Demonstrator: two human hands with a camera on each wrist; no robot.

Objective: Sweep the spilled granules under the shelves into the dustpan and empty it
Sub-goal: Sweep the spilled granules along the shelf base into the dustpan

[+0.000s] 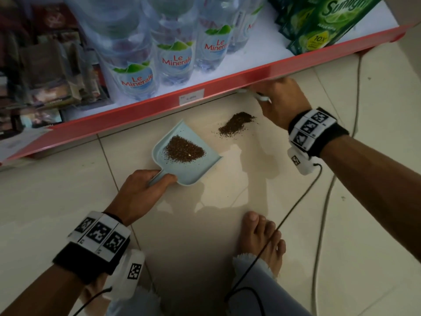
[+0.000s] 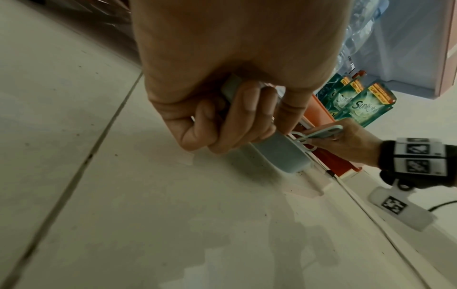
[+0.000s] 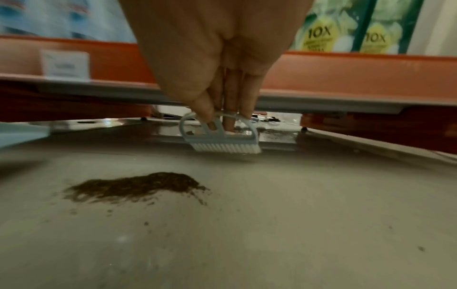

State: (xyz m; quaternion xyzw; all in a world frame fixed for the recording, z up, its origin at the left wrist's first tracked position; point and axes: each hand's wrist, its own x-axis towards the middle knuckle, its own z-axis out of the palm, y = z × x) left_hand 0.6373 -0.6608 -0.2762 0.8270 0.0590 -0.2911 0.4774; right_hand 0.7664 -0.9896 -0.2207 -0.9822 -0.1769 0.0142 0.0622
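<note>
A pale blue dustpan point(image 1: 206, 166) lies flat on the tiled floor with a heap of brown granules point(image 1: 183, 149) inside it. My left hand point(image 1: 145, 187) grips its handle point(image 2: 231, 91) from the near side. To its right a loose pile of granules point(image 1: 235, 123) lies on the floor, also seen as the brown pile point(image 3: 138, 185) in the right wrist view. My right hand point(image 1: 281, 98) holds a small white hand brush point(image 3: 222, 139) by its handle at the edge of the shelf, bristles down beyond the pile. More granules point(image 3: 274, 133) lie under the shelf.
A low red-edged shelf point(image 1: 159, 103) carries water bottles point(image 1: 136, 71) and green detergent packs point(image 1: 323, 21). A bare foot point(image 1: 262, 238) rests on the tiles near me. Cables point(image 1: 296, 201) run across the floor on the right.
</note>
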